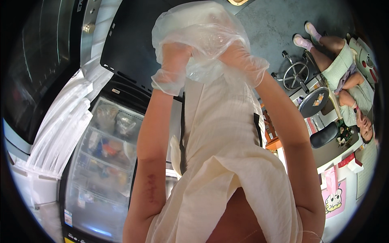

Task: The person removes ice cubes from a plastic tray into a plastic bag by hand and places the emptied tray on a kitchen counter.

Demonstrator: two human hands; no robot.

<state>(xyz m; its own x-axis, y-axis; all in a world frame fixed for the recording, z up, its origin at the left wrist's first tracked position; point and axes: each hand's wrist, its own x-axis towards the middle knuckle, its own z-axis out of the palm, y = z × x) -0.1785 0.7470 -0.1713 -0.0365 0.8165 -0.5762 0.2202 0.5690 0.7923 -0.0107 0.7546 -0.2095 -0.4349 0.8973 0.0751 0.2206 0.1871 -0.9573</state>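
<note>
A crumpled translucent plastic bag (198, 28) is held up in front of me between my two hands. My left hand (175, 54) is on its left side and my right hand (235, 54) on its right. Both wear thin clear plastic gloves, loose at the wrists. The bag's folds cover most of my fingers, which show only faintly through the plastic. What the bag contains, if anything, I cannot make out. Below the hands hangs my cream apron (219, 117).
At left stands a glass-door fridge (101, 162) with bagged goods inside. A dark appliance (40, 52) and a white pleated curtain (65, 117) are beside it. A black surface (133, 44) lies beyond my left hand. To the right, a person (344, 73) sits near a round stool (314, 101).
</note>
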